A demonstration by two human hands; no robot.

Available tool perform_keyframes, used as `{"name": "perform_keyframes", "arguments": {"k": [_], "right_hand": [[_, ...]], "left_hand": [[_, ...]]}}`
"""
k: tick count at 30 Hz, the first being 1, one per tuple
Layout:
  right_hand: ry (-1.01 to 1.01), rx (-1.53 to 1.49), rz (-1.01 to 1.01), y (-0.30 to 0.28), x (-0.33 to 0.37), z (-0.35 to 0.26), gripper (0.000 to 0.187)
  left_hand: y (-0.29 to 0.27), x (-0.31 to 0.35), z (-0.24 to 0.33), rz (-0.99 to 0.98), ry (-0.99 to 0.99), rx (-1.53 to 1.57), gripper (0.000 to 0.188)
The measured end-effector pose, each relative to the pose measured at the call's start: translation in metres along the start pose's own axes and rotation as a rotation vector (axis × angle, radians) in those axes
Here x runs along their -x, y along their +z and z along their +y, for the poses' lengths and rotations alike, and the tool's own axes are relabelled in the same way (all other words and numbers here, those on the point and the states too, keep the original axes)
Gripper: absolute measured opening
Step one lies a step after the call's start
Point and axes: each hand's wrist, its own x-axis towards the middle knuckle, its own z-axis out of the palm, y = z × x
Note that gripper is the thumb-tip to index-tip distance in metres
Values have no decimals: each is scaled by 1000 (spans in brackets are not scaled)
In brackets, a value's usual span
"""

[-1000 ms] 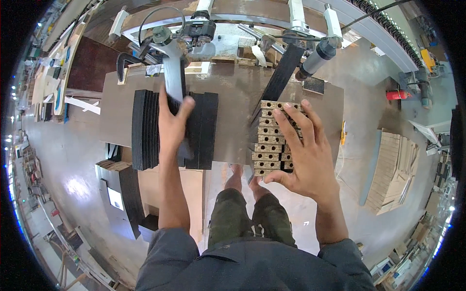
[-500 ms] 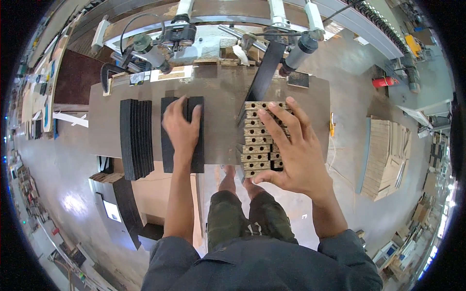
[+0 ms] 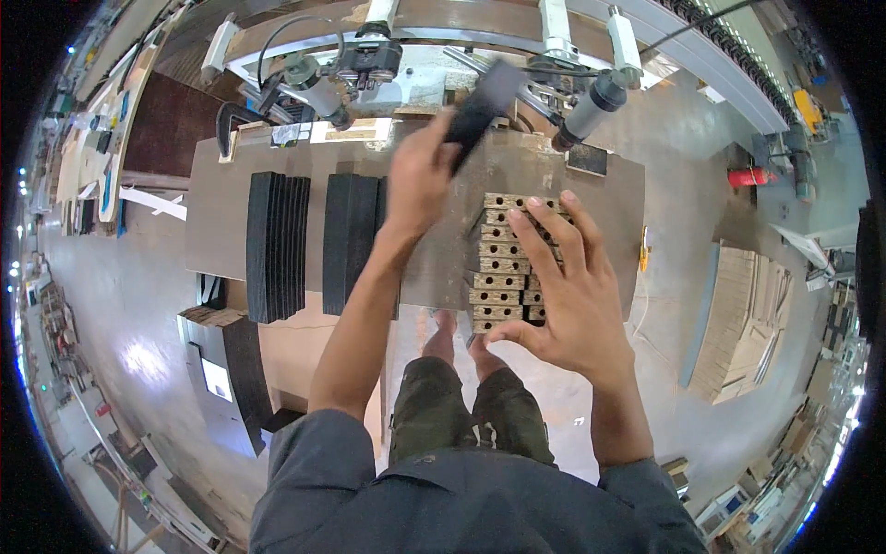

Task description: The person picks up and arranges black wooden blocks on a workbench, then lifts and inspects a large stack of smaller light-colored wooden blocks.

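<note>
My left hand [image 3: 423, 180] reaches over the middle of the table, its fingers closed on a black board [image 3: 482, 109]. That board is tilted and slightly blurred, its far end near the machine. My right hand [image 3: 577, 295] lies with fingers spread over a stack of drilled particleboard strips [image 3: 499, 249], the thumb at the near end. Rows of round holes show in the strips' ends; my palm covers the stack's right part. Left of my left forearm stands a short row of black boards [image 3: 349, 235], partly hidden by that arm. Farther left is a longer row of black boards [image 3: 277, 245].
All of this rests on a brown table [image 3: 217, 212]. Along its far side runs a machine with cylinders [image 3: 591, 111] and a frame. A small dark block [image 3: 587, 160] lies at the far right. Stacked panels [image 3: 738, 319] stand on the floor at right, near a red fire extinguisher [image 3: 749, 176].
My left hand has left the short row of black boards, moved right and away from me, and taken hold of the board that leaned beyond the strips. My right hand stays on the stack.
</note>
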Motion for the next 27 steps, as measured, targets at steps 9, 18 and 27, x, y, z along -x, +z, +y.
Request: {"name": "perform_keyframes", "arguments": {"k": [9,18,27], "right_hand": [[-30,14,9,5,-8,5,104],[-50,-39,59,12,6,6,104],[13,-583,347,46,22,24,128]], "left_hand": [[-42,102,-32,-188,-412,-499,91],[-40,107,46,-744,-222,634,182],[-33,119,27,-559,36,419,163]]}}
